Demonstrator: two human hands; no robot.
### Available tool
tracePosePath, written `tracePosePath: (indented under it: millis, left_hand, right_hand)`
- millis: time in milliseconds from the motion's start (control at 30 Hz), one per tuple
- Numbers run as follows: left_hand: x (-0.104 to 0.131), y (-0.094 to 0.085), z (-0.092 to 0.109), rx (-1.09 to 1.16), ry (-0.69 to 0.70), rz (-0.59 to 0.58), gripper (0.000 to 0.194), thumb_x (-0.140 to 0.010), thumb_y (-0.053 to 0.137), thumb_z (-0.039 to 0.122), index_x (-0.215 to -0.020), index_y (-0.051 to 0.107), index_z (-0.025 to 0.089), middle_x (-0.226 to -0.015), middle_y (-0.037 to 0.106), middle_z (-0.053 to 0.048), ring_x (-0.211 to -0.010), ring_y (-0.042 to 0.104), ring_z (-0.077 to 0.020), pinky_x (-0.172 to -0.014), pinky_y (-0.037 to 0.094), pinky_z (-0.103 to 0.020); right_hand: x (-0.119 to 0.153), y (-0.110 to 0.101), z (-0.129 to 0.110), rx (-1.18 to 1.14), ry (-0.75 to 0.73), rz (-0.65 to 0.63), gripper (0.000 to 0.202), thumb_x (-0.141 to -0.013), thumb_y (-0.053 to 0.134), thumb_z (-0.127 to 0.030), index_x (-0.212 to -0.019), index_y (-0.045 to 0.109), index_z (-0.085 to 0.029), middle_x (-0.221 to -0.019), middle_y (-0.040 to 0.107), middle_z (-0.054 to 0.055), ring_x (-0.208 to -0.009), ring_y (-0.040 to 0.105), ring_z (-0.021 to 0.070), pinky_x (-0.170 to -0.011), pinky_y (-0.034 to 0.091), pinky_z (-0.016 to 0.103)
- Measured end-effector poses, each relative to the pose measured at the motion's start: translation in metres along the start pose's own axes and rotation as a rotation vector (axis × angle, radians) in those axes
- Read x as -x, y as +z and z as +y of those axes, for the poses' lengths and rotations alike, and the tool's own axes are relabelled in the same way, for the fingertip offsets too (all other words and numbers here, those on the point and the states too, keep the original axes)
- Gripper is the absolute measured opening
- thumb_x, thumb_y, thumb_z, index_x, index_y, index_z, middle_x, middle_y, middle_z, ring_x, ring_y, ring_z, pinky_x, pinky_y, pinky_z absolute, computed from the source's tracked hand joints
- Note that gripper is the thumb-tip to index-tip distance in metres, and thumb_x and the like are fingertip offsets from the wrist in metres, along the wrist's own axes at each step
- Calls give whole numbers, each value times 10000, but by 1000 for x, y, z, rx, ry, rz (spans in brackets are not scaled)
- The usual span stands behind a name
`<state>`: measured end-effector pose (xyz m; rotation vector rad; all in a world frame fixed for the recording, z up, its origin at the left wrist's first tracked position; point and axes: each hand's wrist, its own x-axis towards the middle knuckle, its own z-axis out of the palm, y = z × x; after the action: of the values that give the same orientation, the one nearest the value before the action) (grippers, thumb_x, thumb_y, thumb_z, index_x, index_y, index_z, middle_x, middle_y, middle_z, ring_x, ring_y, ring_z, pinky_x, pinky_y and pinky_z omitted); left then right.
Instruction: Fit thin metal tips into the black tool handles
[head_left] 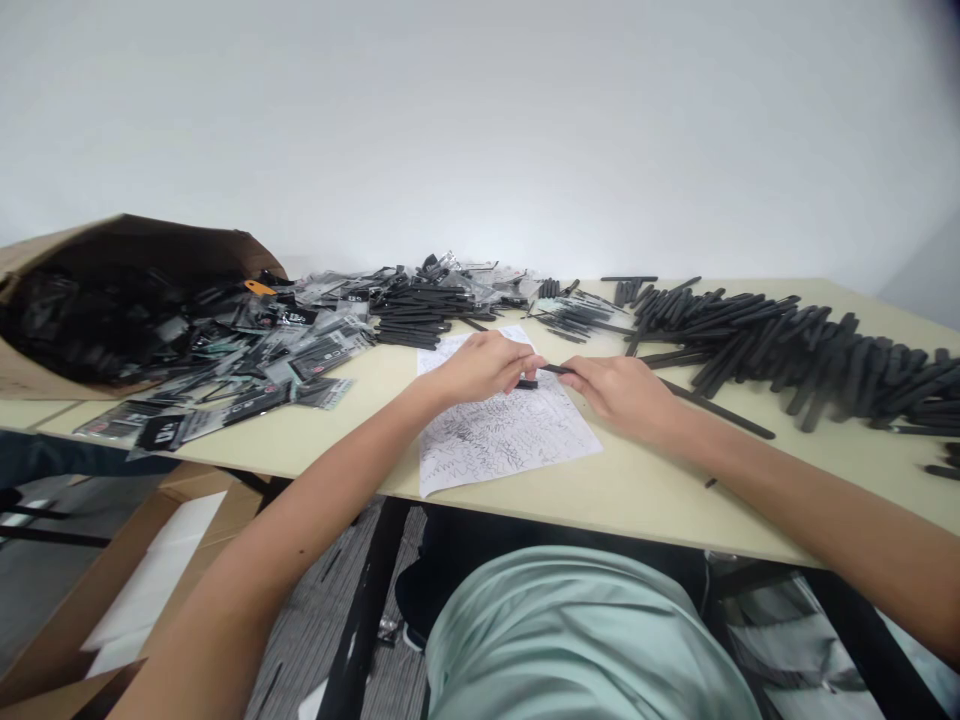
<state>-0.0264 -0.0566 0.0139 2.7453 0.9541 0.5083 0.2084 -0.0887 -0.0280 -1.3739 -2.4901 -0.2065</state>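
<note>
Two bare arms reach over the pale table, past a mint-green shirt. Above a scribbled sheet of paper, the right hand pinches a slim black pen; the left hand bunches its fingers at the other end, a short dark piece beneath them, and I can't tell what they grip. Beyond, black pens heap rightward, plastic packets spread leftward beside an open carton, and a white wall stands behind.
</note>
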Motion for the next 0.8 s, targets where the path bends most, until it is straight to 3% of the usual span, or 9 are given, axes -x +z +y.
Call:
tracePosePath:
  millis: [133,200,367,567,800]
  left_hand:
    - [0,2,-4,11,19,20,421,-975,566,517,-1228,625,187,-878,741,-18,-717,652,-143,-725,406,-257]
    - [0,2,-6,14,39,25,474,-929,644,517,-1278,581,204,-969,739,-25,-740,655,-138,-722,403,-249]
    - [1,0,-5,-21,47,25,272,-947,628,445,-987,659,178,-769,701,-3,-706,624,-147,-691,380,-251]
    - [0,-5,4,-63,3,-22,457,-1044,415,383,-683,583,161,-632,649,-8,-607,560,-131,-683,361,-265]
    - [1,-3,-3,-84,7,30,444,-1057,383,367,-729,604,164,-653,647,-2,-635,573,-130,-698,367,-257]
  right_hand:
    - [0,1,2,16,6,-18,396,-1073,317,-387,-1090,647,-169,-924,736,105,-786,663,220,-636,307,297]
    - [0,1,1,22,9,-26,397,-1072,321,-391,-1088,650,-169,-927,736,105,-789,664,224,-627,297,300]
    - [0,0,-1,19,-6,-12,384,-1072,336,-390,-1113,653,-176,-949,742,93,-784,670,227,-618,288,308]
    - [0,0,0,19,-43,15,369,-1072,350,-383,-1120,653,-177,-960,750,90,-793,676,228,-621,293,307]
    - [2,-1,0,15,-12,43,353,-1071,342,-376,-1212,601,-182,-933,745,86,-746,653,223,-603,281,308]
